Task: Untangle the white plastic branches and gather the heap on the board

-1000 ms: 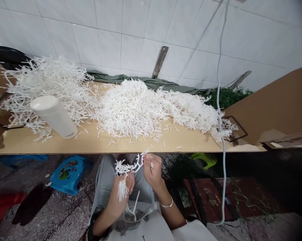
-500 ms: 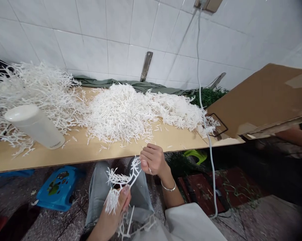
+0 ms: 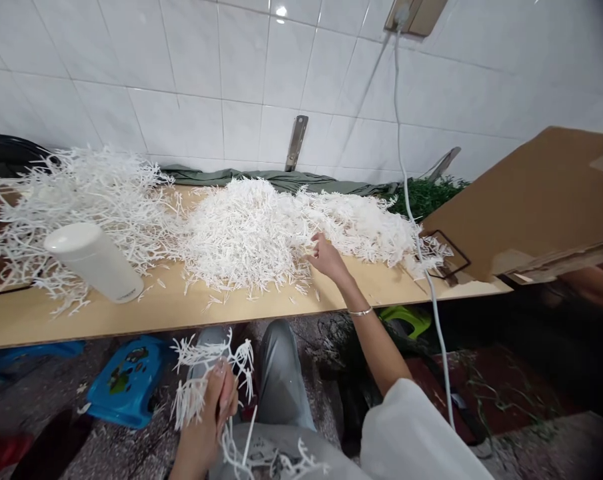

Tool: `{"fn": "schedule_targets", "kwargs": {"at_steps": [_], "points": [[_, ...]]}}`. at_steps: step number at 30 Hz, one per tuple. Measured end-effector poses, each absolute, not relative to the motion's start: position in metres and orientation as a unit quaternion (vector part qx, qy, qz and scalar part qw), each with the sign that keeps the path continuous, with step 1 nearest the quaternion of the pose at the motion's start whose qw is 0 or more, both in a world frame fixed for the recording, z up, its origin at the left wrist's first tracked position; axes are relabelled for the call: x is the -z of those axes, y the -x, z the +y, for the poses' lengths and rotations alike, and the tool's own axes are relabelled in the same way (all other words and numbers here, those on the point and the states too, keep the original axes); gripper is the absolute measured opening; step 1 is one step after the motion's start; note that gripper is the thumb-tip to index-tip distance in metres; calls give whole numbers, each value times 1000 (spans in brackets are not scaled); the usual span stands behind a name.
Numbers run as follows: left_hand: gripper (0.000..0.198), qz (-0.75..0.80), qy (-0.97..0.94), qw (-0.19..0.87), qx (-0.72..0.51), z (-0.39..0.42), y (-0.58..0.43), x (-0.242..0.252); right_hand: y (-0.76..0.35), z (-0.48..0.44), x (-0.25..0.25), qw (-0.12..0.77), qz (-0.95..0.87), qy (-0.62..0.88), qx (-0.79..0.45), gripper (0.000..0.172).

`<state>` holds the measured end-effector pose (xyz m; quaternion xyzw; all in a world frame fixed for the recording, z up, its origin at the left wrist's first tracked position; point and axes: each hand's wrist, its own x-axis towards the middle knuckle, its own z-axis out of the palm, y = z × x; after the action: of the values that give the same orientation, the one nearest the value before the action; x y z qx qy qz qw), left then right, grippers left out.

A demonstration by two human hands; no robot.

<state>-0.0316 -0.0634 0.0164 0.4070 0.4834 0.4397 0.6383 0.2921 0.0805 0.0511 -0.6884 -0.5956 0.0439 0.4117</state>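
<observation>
My left hand (image 3: pixel 209 417) is low over my lap, closed on a white plastic branch (image 3: pixel 206 373) with many thin twigs, and on a small bunch of loose white sprigs. My right hand (image 3: pixel 325 257) is stretched out over the wooden table (image 3: pixel 181 313), its fingers reaching into the edge of a big heap of short white plastic sprigs (image 3: pixel 251 227). What the fingertips touch is hidden among the pieces. Further left lies a second heap of larger white branch stems (image 3: pixel 76 200).
A white cylindrical bottle (image 3: pixel 94 261) stands at the table's left front. A white cable (image 3: pixel 411 220) hangs down the tiled wall past the table's right end. Cardboard (image 3: pixel 541 200) leans at the right, green foliage (image 3: pixel 426 193) behind it. A blue stool (image 3: pixel 126 380) sits on the floor.
My right hand left the branch near my lap and reached forward to the sprig heap on the table. My left hand sank lower with the branch still in it.
</observation>
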Motion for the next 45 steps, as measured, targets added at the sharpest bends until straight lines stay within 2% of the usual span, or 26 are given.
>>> {"fn": "schedule_targets", "kwargs": {"at_steps": [3,6,7,9,11,16,21,25,30,37,42,45], "points": [[51,432,-342,683,-480,-58,15,-23,-281,74,-47,442,-580,684,-17,38],[49,418,-329,690,-491,-52,4,-23,-248,48,-55,471,-603,643,-31,23],[49,418,-334,688,-491,-51,2,-20,-232,36,-57,471,-627,617,-55,28],[50,422,-349,684,-481,-50,-2,-15,-198,8,-59,485,-696,498,-181,48],[51,441,-359,682,-460,-52,-5,-9,-168,-15,-59,469,-729,458,-197,60],[54,456,-384,693,-406,-60,-10,-5,-145,-35,-52,430,-756,463,-168,51],[60,485,-394,675,-392,-61,-10,-8,-152,-34,-45,398,-794,442,-127,52],[60,454,-437,686,-365,-59,-8,-10,-153,-37,-42,399,-792,451,-103,37],[63,432,-495,686,-312,-62,-5,-13,-152,-38,-35,451,-738,492,-99,30],[66,425,-529,692,-246,-71,2,-28,-156,-47,-32,516,-703,484,78,28],[65,386,-551,703,-231,-75,2,-40,-162,-55,-51,565,-654,501,29,34],[66,364,-514,738,-244,-75,5,-35,-195,-41,-71,677,-529,512,-1,37]]}}
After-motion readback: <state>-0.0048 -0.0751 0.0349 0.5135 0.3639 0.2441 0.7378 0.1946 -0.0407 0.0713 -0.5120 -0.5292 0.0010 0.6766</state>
